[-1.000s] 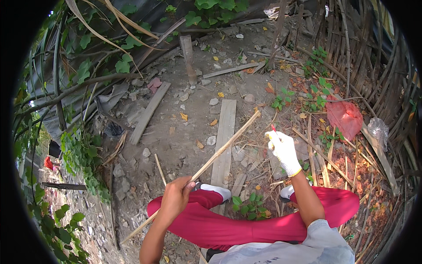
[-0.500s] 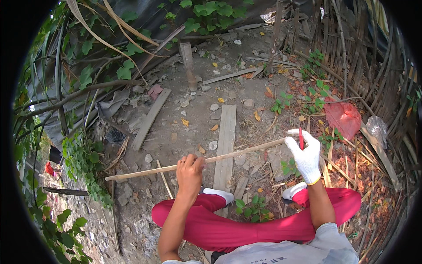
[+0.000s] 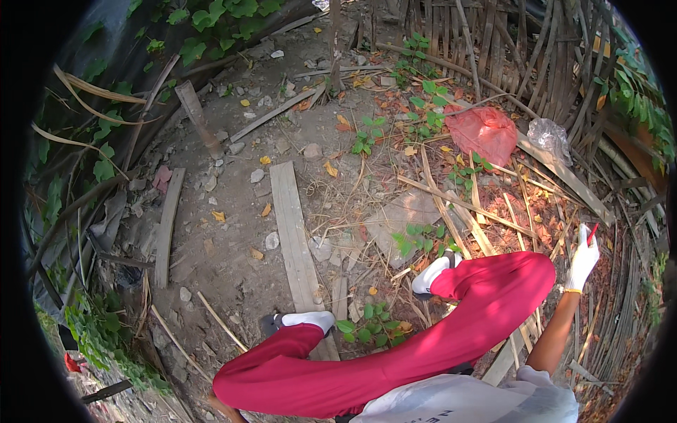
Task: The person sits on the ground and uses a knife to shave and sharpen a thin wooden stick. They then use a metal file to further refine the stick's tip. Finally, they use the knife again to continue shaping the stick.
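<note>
At the right, my right hand (image 3: 584, 261), in a white knitted glove, is closed round a slim red object (image 3: 592, 230) whose kind I cannot make out. That arm reaches out past my right knee, over the heap of thin strips. Of my left arm, only a bit of skin (image 3: 224, 409) shows beside my left knee at the lower edge; its fingers are hidden. A thin wooden strip (image 3: 178, 342) runs down toward that knee, and I cannot tell whether my left hand holds it. Another short strip (image 3: 222, 321) lies on the ground nearby.
A grey plank (image 3: 293, 233) lies ahead of my left foot, and a shorter board (image 3: 169, 225) is farther left. A post (image 3: 199, 120) stands at the back left. Beyond the loose strips (image 3: 469, 204) are a red plastic bag (image 3: 483, 132) and a stick fence (image 3: 486, 42).
My right hand has moved away to the right, off the long strip, keeping the red object. My left hand has dropped from view beside the left knee. The view has turned rightward.
</note>
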The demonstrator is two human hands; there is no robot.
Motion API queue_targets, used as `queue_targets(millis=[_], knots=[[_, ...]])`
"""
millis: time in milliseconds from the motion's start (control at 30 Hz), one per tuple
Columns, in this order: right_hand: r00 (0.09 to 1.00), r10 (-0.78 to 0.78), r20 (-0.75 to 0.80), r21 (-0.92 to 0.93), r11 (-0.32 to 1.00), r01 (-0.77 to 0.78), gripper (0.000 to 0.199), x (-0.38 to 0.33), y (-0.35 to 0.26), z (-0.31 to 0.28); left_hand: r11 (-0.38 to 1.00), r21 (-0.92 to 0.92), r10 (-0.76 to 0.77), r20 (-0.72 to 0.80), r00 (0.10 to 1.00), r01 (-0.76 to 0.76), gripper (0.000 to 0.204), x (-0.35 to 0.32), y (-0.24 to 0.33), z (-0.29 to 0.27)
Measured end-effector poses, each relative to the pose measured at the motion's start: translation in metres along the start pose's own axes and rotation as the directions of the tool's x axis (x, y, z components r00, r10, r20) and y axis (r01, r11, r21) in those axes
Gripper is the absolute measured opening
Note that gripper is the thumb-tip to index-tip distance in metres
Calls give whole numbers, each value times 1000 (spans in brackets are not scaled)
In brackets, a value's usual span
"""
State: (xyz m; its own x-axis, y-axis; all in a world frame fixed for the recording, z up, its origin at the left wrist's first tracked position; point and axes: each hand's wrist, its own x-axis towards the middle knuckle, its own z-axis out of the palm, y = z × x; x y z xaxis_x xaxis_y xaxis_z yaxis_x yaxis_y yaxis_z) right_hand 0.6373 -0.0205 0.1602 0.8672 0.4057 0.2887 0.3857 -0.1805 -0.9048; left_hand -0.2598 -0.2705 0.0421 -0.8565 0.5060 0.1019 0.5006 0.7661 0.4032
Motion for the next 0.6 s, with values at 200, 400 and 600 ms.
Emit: queue_targets(millis=[200,400,600], knots=[[909,328,259,400,820,-410,23,-10,264,-62,951,153,47,787,616,-268,22,-64,211,130],[717,615,328,276,664,-695,25,-118,261,-25,759,535,-365,822,437,-372,37,-92,358,139],[847,502,174,-341,838,-427,23,-129,266,-35,697,531,-313,830,461,-482,45,-91,331,179]])
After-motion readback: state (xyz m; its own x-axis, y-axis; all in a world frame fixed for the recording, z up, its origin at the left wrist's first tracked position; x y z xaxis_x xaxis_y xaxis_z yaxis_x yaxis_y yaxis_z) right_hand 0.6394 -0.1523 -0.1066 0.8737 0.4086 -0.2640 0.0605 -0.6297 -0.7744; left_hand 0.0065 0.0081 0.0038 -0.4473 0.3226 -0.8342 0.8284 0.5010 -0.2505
